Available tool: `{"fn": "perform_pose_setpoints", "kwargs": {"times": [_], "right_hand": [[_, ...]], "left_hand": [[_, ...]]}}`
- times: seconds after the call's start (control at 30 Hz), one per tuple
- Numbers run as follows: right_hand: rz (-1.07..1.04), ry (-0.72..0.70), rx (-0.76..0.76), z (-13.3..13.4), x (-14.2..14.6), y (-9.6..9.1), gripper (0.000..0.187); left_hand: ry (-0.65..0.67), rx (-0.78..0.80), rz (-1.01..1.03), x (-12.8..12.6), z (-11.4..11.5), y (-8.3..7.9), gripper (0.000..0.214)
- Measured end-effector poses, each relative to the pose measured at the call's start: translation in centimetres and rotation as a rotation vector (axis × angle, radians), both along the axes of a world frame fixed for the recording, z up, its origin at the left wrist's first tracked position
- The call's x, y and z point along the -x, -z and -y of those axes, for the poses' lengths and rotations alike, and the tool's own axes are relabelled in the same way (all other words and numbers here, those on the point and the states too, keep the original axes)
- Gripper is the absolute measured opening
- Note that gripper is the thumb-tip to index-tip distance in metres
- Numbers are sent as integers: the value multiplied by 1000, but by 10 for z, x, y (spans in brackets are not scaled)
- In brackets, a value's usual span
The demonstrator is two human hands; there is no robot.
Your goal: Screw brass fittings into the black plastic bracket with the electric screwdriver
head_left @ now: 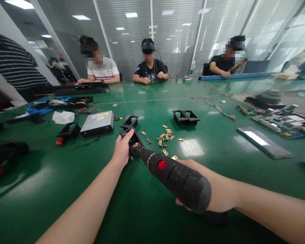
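My left hand (122,149) grips a black plastic frame (136,144) that has brass-coloured plates inside it. A black cordless drill (176,179) with a red switch fills my right hand (213,186), whose fingers wrap round the handle. The drill's nose points left into the frame, and its tip is at the brass parts. Right behind the held frame lies another black frame (129,122). Small brass plates (165,136) and screws (148,141) lie scattered on the green table to the right of the frame.
A double black frame (186,117) stands beyond the brass parts. To the left are a disc drive (98,123), a crumpled tissue (63,117) and another frame (68,132). A flat dark panel (264,142) and circuit boards (289,120) lie right. Several people sit across the table.
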State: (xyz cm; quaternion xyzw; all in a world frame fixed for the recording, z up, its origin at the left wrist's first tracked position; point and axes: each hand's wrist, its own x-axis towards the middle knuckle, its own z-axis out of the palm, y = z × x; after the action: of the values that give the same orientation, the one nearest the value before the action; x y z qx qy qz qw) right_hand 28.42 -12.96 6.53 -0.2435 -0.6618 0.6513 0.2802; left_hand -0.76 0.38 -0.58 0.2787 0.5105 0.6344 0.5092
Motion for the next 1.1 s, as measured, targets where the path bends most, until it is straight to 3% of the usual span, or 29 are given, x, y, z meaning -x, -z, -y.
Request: {"fn": "perform_pose_setpoints", "kwargs": {"times": [0.17, 0.3, 0.87, 1.1], "right_hand": [[-35, -33, -4, -1, -1, 3, 53], [-16, -19, -16, 0, 0, -1, 45], [-7, -20, -11, 1, -1, -1, 46], [30, -16, -62, 0, -2, -3, 40]], "left_hand": [[2, -4, 16, 1, 0, 0, 40], [11, 1, 18, 2, 0, 1, 44], [1, -9, 15, 0, 0, 0, 35], [8, -6, 12, 1, -1, 2, 44]]}}
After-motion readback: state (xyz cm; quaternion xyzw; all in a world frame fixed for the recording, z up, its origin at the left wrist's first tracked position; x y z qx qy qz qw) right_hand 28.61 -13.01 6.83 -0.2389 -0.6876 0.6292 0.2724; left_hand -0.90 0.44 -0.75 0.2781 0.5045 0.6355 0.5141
